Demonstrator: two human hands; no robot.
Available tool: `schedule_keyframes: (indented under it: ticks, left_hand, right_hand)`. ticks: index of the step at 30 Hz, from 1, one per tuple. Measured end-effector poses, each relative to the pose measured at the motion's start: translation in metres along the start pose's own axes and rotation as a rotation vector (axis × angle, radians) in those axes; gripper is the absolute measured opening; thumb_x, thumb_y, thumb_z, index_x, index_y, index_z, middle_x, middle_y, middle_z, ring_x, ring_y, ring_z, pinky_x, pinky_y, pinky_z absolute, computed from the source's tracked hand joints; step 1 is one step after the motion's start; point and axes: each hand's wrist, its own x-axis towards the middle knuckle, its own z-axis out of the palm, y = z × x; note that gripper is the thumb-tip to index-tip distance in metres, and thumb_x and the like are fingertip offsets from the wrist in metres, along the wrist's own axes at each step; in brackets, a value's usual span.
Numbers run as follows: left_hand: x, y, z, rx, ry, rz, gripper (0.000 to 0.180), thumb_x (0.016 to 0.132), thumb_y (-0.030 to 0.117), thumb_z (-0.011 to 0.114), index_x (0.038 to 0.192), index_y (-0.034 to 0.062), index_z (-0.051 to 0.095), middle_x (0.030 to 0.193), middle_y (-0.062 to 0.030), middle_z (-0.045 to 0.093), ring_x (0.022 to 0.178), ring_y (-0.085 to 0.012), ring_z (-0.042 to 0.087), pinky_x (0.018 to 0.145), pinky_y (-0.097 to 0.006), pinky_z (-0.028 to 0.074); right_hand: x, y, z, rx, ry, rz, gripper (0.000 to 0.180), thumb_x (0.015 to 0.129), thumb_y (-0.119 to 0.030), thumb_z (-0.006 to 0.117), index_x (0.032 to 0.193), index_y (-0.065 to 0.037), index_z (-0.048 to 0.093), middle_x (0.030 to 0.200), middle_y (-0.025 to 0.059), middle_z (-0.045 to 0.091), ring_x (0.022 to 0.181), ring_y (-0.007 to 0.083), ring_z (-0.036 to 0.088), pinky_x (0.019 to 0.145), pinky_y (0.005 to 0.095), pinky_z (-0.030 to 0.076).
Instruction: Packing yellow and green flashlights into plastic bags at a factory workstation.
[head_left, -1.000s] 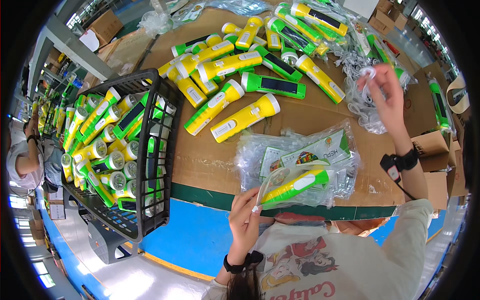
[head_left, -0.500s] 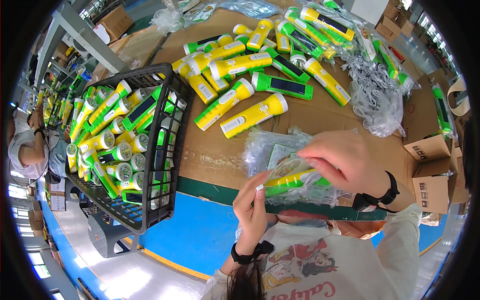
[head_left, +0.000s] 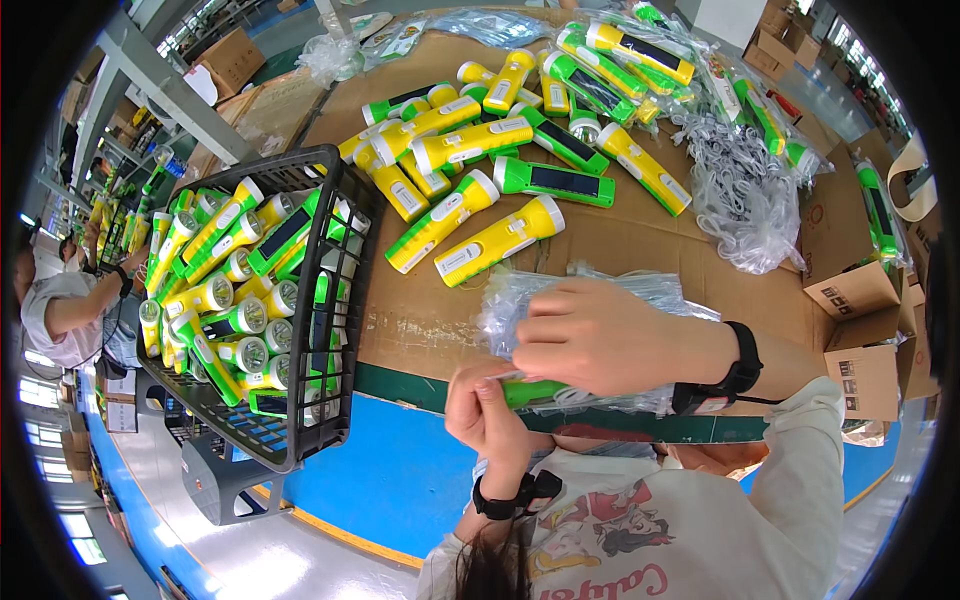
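My left hand (head_left: 487,412) grips the end of a green and yellow flashlight (head_left: 535,392) wrapped in a clear plastic bag, close to my chest at the table's near edge. My right hand (head_left: 590,335) lies over the same bagged flashlight from above, fingers curled on the plastic, and hides most of it. Under both hands sits a stack of clear plastic bags (head_left: 640,295) on the cardboard-covered table (head_left: 420,320). A pile of several loose yellow and green flashlights (head_left: 490,160) lies farther back on the cardboard.
A black wire basket (head_left: 320,330) full of flashlights stands at the left, off the table edge. A heap of bagged cords (head_left: 740,190) lies at the back right, with small cardboard boxes (head_left: 860,330) at the right. Another person (head_left: 70,310) sits at far left.
My right hand came back from the cord heap at the far right and settled on the bagged flashlight. My left hand kept its hold, drawing the flashlight slightly nearer.
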Motion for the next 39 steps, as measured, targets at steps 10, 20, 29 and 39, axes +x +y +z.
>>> schedule_keyframes:
  ticks: [10,20,29,39]
  left_hand:
    - [0.037,-0.011,-0.017,-0.329,0.048,-0.348,0.023,0.105,0.022,0.051,0.097,0.0024,0.061,0.095,-0.0025,0.064,0.084,-0.0065,0.056,0.077,-0.025,0.046]
    - [0.007,0.001,-0.013,0.655,-0.939,0.233,0.056,0.081,0.015,0.074,0.133,0.0044,0.055,0.133,-0.0134,0.056,0.126,-0.034,0.05,0.109,-0.048,0.035]
    - [0.003,-0.002,-0.018,0.768,-1.084,0.237,0.075,0.073,0.034,0.08,0.138,0.0077,0.053,0.15,-0.0114,0.045,0.14,-0.0313,0.039,0.115,-0.055,0.024]
    - [0.007,-0.001,-0.017,0.761,-1.12,0.237,0.069,0.075,0.031,0.08,0.136,0.0083,0.056,0.149,-0.0112,0.047,0.142,-0.0349,0.037,0.115,-0.056,0.025]
  right_hand:
    - [-0.095,0.0,-0.051,0.222,0.025,0.559,0.009,0.097,-0.012,0.057,0.094,-0.004,0.056,0.082,0.0047,0.058,0.065,0.0212,0.058,0.06,0.0335,0.048]
    - [-0.205,0.098,-0.143,-0.065,1.06,0.83,0.023,0.107,-0.023,0.046,0.095,-0.003,0.053,0.084,0.0003,0.056,0.06,0.0046,0.056,0.052,0.0205,0.046]
    - [-0.297,0.191,-0.196,-0.743,0.81,1.215,0.015,0.102,-0.017,0.05,0.111,-0.005,0.053,0.096,0.0202,0.065,0.084,0.0325,0.069,0.077,0.0447,0.05]
    - [-0.185,0.05,-0.075,-0.622,0.368,0.691,0.042,0.084,0.003,0.064,0.125,-0.003,0.057,0.127,0.0158,0.059,0.113,0.0344,0.06,0.096,0.0429,0.049]
